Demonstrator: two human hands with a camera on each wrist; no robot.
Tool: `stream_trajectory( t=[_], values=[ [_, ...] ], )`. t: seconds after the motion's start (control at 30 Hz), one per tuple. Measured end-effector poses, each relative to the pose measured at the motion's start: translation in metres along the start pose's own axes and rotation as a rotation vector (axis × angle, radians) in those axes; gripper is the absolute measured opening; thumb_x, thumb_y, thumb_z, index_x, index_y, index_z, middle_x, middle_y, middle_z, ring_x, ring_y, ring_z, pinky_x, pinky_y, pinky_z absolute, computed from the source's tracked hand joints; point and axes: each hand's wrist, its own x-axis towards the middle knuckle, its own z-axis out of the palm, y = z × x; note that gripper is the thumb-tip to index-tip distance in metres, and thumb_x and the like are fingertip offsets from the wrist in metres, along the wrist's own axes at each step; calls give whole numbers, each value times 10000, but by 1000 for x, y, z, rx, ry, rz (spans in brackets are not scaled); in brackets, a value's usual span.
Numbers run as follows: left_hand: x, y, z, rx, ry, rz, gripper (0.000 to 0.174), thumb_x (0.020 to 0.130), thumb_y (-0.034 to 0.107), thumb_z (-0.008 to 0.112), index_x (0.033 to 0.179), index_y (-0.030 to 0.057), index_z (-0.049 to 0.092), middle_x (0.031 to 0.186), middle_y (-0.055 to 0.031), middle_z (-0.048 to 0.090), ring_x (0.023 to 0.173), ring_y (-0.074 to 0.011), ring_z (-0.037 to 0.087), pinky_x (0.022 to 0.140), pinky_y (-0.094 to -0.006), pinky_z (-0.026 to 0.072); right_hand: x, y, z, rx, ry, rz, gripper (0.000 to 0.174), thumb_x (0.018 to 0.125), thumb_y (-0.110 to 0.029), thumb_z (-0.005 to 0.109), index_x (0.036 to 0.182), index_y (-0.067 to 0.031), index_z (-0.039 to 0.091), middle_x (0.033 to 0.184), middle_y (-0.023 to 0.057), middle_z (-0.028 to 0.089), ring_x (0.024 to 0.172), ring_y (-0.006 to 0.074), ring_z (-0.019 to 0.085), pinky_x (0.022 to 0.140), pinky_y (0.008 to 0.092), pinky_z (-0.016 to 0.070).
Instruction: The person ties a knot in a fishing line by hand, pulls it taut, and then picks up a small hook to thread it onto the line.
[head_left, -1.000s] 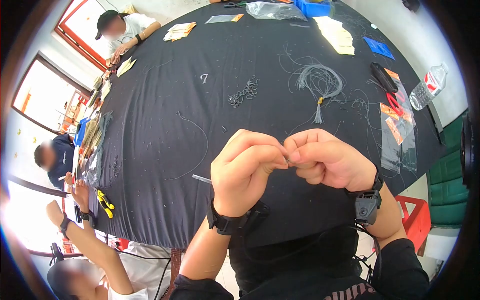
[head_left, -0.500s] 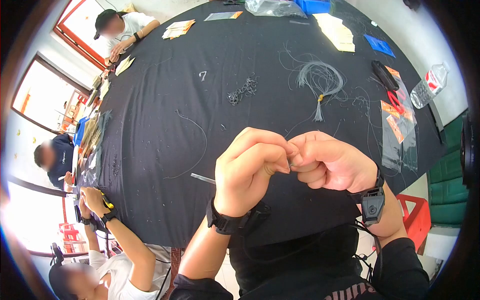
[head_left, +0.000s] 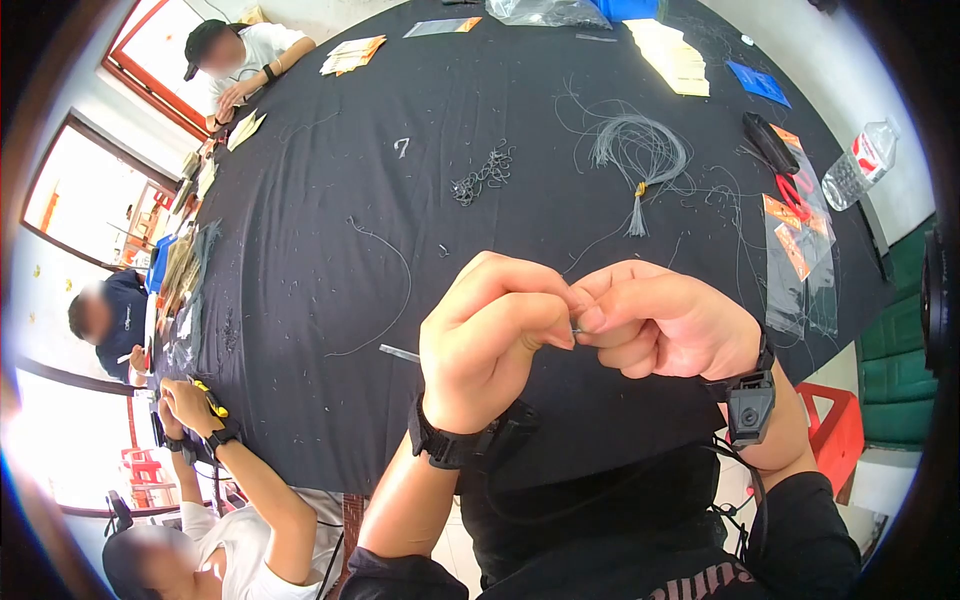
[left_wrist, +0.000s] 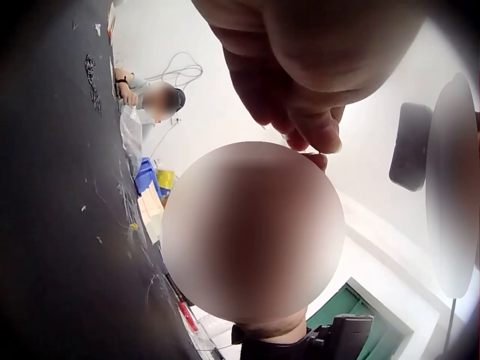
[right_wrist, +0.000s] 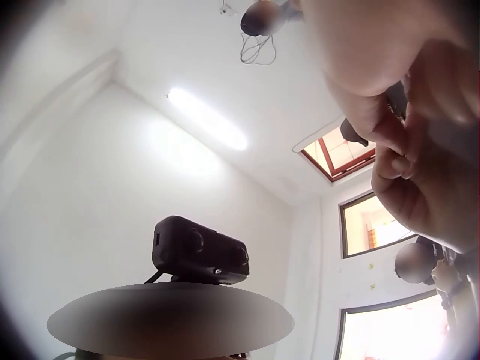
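My left hand (head_left: 500, 335) and right hand (head_left: 665, 325) meet fingertip to fingertip above the near side of the table. Between them the thumbs and fingers of both pinch a small grey piece (head_left: 577, 331), mostly hidden by the fingertips. A thin fishing line (head_left: 598, 247) runs out from behind the hands toward a coil of line (head_left: 640, 160) tied with a yellow band. Farther left lies a tangled pile of fish hooks (head_left: 483, 175). In the right wrist view the fingers of both hands touch, and the piece itself does not show.
A narrow shiny strip (head_left: 400, 353) lies by my left wrist. On the right are red-handled scissors (head_left: 793, 197), a black case (head_left: 770, 143), clear bags (head_left: 800, 290) and a water bottle (head_left: 860, 165). Stacked cards (head_left: 668, 60) lie at the back; other people sit along the left.
My hands stay together, their fingertips shifting slightly around the small piece. At lower left, a person's raised hands have come together at the table edge.
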Motion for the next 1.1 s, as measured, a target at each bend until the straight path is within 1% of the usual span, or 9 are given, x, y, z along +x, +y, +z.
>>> stream_trajectory(
  t=[0.1, 0.13, 0.2, 0.3, 0.7, 0.8, 0.9, 1.0, 1.1],
  values=[
    [2, 2, -1, 34, -13, 31, 128, 827, 10, 703, 741, 58, 621, 856, -67, 663, 711, -152, 610, 582, -266, 488, 0, 0, 1, 18, -7, 23, 134, 936, -157, 589, 926, -24, 609, 604, -105, 326, 461, 5, 261, 426, 225, 160],
    [3, 3, -1, 34, -20, 30, 115, 749, -25, 717, 752, 56, 637, 865, -56, 661, 729, -155, 609, 590, -264, 501, 0, 1, 0, 27, 2, 28, 126, 934, -152, 587, 918, -28, 604, 606, -103, 327, 462, 6, 263, 426, 224, 161],
    [3, 4, -1, 31, -35, 26, 248, 592, -96, 746, 775, 53, 669, 884, -33, 658, 765, -160, 606, 605, -260, 527, 1, 2, 0, 47, 21, 38, 111, 930, -143, 581, 902, -36, 593, 609, -98, 330, 466, 6, 268, 427, 223, 162],
    [4, 3, 0, 42, -43, 70, 267, 576, -117, 737, 775, 45, 665, 893, -41, 653, 771, -160, 606, 600, -252, 538, 1, 1, 1, 42, 31, 48, 76, 911, -115, 574, 875, -48, 580, 614, -91, 337, 469, 9, 272, 429, 221, 163],
    [3, 1, 1, 31, -52, 35, 217, 629, -64, 747, 761, 60, 627, 862, -28, 655, 754, -170, 607, 613, -271, 514, 1, 1, 4, -8, 55, 25, 44, 859, -100, 588, 867, -57, 579, 622, -95, 340, 470, 13, 265, 435, 219, 165],
    [1, -1, 2, 6, -45, 7, 149, 840, 51, 717, 747, 46, 601, 816, -66, 653, 726, -157, 609, 582, -255, 473, -1, -1, 5, -61, 50, 25, 133, 903, -173, 626, 801, -116, 563, 611, -110, 334, 482, 4, 258, 438, 225, 143],
    [-3, -2, -1, -53, -21, -87, 137, 856, 32, 710, 787, 33, 592, 824, -77, 643, 724, -138, 594, 601, -241, 466, -4, -5, 0, -64, -2, -9, 120, 901, -181, 636, 847, -80, 602, 592, -108, 334, 480, 6, 261, 438, 227, 142],
    [-3, 0, 0, -132, 41, -229, 164, 738, -50, 735, 770, 41, 603, 825, -58, 656, 736, -193, 631, 660, -276, 507, -7, -10, 1, -210, 63, -152, 145, 902, -189, 644, 911, -45, 636, 575, -105, 345, 473, 7, 261, 437, 228, 149],
    [-4, -1, 1, -238, 41, -323, 135, 795, -61, 709, 811, 26, 606, 843, -54, 648, 750, -144, 622, 681, -258, 501, -8, -9, 10, -374, 149, -285, 162, 899, -162, 671, 987, -27, 651, 621, -82, 492, 495, -7, 309, 443, 208, 181]
  ],
)
